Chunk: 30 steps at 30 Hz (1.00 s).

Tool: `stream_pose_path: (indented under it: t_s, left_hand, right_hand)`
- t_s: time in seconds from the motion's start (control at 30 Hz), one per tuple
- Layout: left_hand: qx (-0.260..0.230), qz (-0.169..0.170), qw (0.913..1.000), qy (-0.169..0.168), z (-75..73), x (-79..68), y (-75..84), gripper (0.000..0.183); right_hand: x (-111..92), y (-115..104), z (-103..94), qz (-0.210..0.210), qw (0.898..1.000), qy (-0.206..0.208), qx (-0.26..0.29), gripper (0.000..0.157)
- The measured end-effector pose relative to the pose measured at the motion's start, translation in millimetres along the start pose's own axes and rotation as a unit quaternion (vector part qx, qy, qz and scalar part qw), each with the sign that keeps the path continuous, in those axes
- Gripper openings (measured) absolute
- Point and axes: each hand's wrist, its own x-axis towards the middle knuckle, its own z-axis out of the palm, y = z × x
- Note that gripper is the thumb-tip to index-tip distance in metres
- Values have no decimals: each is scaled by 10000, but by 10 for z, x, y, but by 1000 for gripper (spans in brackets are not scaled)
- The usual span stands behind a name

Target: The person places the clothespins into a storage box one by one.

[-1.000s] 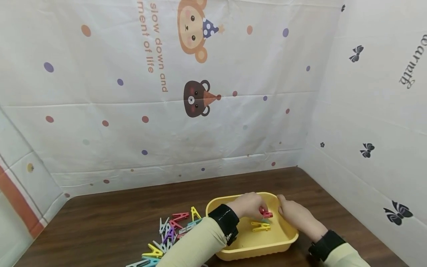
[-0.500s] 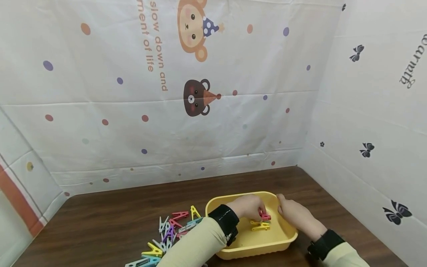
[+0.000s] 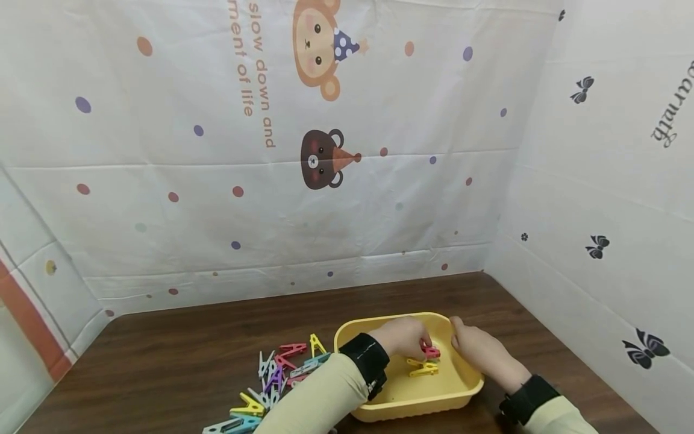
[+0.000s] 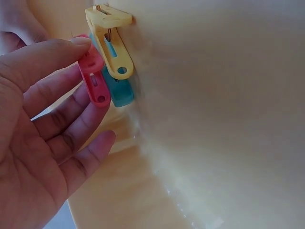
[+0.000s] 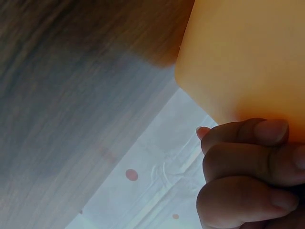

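Inside the yellow basin (image 3: 412,402), my left hand (image 3: 403,336) pinches a pink clothespin (image 4: 95,78) between thumb and fingers. Right beside that clothespin, a yellow clothespin (image 4: 114,52) and a teal clothespin (image 4: 121,90) lie on the basin floor in the left wrist view. The head view shows the yellow one just below the pink one, with the teal one mostly hidden. My right hand (image 3: 479,348) grips the basin's right rim, its curled fingers (image 5: 243,160) against the outer wall in the right wrist view.
Left of the basin, a loose pile of clothespins (image 3: 275,378) in several colours lies on the dark wooden table (image 3: 190,343). My left forearm (image 3: 317,398) reaches across the pile's right side. A printed white sheet (image 3: 271,229) hangs behind the table and along its right side.
My left hand has lowered the pink clothespin slightly toward the basin floor, nearer the yellow one. The right hand stays on the rim.
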Motion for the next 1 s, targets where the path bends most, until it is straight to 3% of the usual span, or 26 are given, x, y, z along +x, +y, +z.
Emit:
stream_pose_path:
  t_s: [0.23,0.5,0.67,0.8,1.0]
  left_hand:
    - [94,3,9999,66,-165,-57,-57,27]
    - [-317,257,9982,430,-660,-244,-124,28]
    - [-533,114,9967,603,-890,-442,-238,28]
    - [-670,-92,9956,654,-978,-589,-402,28]
    - [-762,-306,9943,686,-967,-802,-719,29]
  right_hand:
    - [3,13,12,-50,9999,24,-127,43]
    - [1,28,-13,22,9998,-34,-169,46]
    - [7,18,-11,6,9999,-24,-100,46]
    - [-5,14,-9,-69,9999,32,-102,45]
    - [-9,18,1,-127,9999,42,-32,45]
